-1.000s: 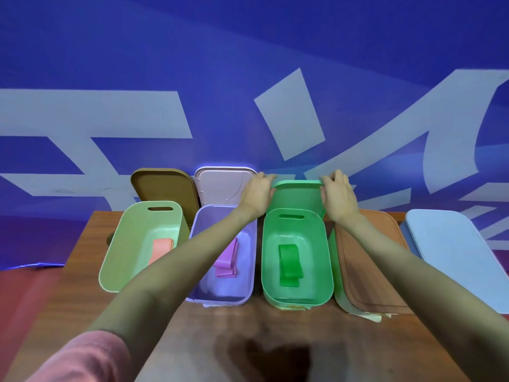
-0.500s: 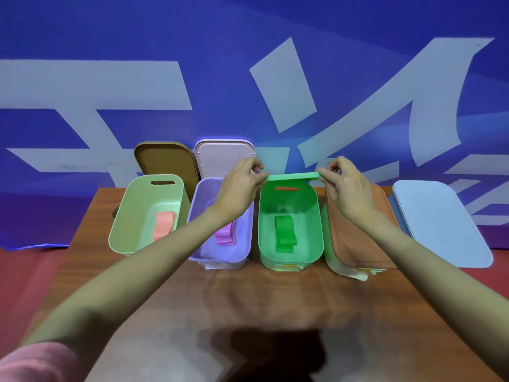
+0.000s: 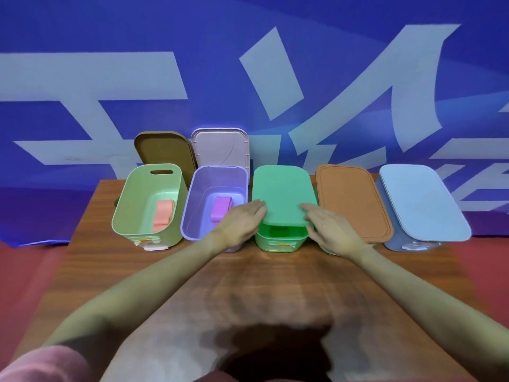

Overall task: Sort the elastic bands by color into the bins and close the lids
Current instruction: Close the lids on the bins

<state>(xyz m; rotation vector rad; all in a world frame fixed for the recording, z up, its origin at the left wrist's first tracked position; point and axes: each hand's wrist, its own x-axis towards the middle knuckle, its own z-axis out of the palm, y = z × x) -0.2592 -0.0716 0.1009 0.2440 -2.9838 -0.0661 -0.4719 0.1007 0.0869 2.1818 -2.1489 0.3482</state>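
The green lid [image 3: 281, 193] lies nearly flat on the green bin [image 3: 281, 238], its near edge a little raised so that a dark gap shows beneath it, which suggests it is laid in place but not yet pressed home. Both hands rest on that near edge with fingers straight and flat: the left hand [image 3: 239, 223] at the lid's left corner, the right hand [image 3: 330, 230] at its right corner, a spread that would let the person push both sides down evenly. Whatever band is in the green bin is hidden by the lid. Just left stands the purple bin [image 3: 192, 205], open, with a purple band [image 3: 220, 209] folded on its floor, and its pale lid [image 3: 220, 146] leans upright behind it against the backdrop, probably parked there to keep the opening free. Further left the light green bin [image 3: 132, 205] is also open and holds a salmon-pink band [image 3: 163, 215]; a brown lid [image 3: 162, 147] stands behind it the same way. To the right, the orange-brown lid [image 3: 352, 199] and the light blue lid [image 3: 421, 199] already sit on their bins, so by my reckoning two bins are closed, one is being closed and two remain. All five stand in a row at the far edge of the wooden worktop [image 3: 261, 285]. Small stickers show on the fronts of some bins, too blurred to read. The blue backdrop [image 3: 82, 31] carries large pale strokes that form no word I can make out.
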